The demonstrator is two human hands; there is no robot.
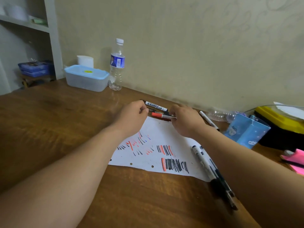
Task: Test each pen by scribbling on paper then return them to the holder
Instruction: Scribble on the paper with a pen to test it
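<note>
Three pens lie close together at the paper's (164, 134) far edge, in mid-frame: a black marker (156, 106) with a white label farthest back, a dark pen (155, 111) in front of it, and a red marker (160, 115) nearest, touching the sheet. The left hand (133, 116) has its fingers curled, and thumb and fingertips pinch the left end of the dark pen. The right hand (184, 120) is curled over the right ends of the dark pen and red marker; I cannot tell which one it grips, or whether it grips at all.

The paper carries red and black scribbles. At its lower right corner a white pen (202, 160) and a black pen (222, 181) lie side by side, partly under the right forearm. One more pen (209, 120) lies on the table (65, 129) just right of the right hand. The blue holder (246, 130) sits at the right of the frame, near that pen.

Beyond it are a yellow-and-black box (279, 125) and pink notes (294, 160). In the upper left, by the wall, stand a lidded tub (87, 78) and a bottle (117, 65).
</note>
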